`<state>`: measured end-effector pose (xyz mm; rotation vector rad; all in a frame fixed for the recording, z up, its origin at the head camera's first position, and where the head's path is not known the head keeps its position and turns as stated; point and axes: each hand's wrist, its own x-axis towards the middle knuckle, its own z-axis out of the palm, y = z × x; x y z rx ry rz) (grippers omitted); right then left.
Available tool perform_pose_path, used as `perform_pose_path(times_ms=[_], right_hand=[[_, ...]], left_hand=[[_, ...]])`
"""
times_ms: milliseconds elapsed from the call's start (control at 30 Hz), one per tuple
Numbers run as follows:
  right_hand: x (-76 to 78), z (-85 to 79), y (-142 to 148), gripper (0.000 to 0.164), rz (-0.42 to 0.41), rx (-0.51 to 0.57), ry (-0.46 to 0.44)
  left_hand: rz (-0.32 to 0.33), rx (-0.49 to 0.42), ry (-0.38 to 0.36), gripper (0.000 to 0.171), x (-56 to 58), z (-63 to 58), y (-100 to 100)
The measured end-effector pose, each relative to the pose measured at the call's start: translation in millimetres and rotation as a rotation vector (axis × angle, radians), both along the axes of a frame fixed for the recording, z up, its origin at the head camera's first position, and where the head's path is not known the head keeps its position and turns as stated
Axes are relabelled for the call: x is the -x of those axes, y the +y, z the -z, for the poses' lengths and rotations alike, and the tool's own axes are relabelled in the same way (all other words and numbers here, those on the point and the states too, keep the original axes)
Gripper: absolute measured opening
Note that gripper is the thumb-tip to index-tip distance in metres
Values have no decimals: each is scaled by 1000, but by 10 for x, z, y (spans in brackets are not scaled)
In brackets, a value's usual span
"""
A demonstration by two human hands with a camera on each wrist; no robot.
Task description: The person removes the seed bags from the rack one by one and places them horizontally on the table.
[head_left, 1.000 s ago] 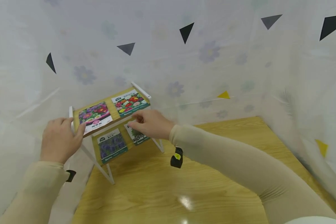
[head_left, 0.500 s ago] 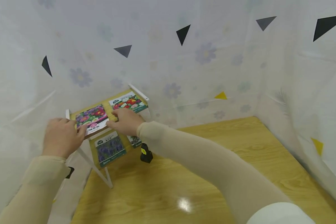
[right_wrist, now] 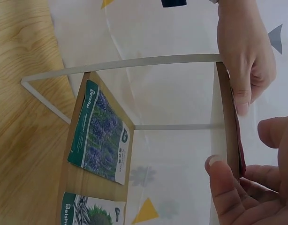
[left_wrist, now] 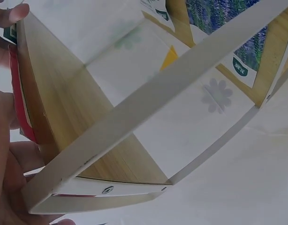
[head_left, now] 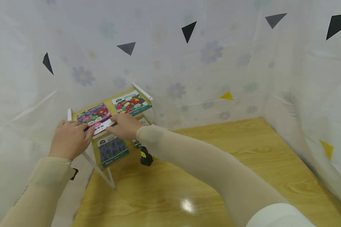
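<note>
A small two-tier rack with white legs stands at the left in the head view. On its upper shelf (head_left: 120, 92) lies a pink-edged flower seed packet (head_left: 94, 114); a second seed packet (head_left: 130, 102) with red and white flowers lies to its right. My left hand (head_left: 71, 138) is at the front left corner, with fingertips resting on the pink-edged packet. My right hand (head_left: 125, 126) is at that packet's lower right corner. In the right wrist view, its thumb (right_wrist: 218, 171) is under the shelf edge and its fingers curl round to the packet side.
The lower shelf carries a lavender seed packet (head_left: 112, 149) and another packet (right_wrist: 92, 210), partly hidden by my right hand in the head view. The rack stands at the left side of a wooden table (head_left: 210, 170). White patterned sheeting (head_left: 164, 56) hangs behind and at both sides.
My right hand has moved left from the right-hand packet to the lower right corner of the pink-edged packet. My left hand has shifted slightly right, its fingers farther over the packet's left corner.
</note>
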<state>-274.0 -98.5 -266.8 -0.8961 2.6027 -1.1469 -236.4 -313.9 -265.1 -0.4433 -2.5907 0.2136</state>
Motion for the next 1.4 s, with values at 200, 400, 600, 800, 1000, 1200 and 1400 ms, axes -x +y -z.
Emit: perform_pose_path(times_ms=[200,400,600,800,1000,1200,1400], right_hand=[[-25,59,20,45,13,37,69],[-75,145,31,32,88,177,94],[-95,215,96,20,172,331,50],[-174,353,165,17,197,387,63],[-296,512,198,18,190,432,59],[-367,662,243,21,242,464,-16],[-348,847,310,28,241,524,-49]], left_hand=[[66,-4,110,36,-45,58,20],[139,-48,172,32,-157,140,49],[227,-108,234,35,-178,234,77],[262,-154,285,40,-238,347,110],[284,-190,390,45,-359,480,164],[257,-318,520,35,-466,639,277],[35,-592,411,34,-589,852,400]])
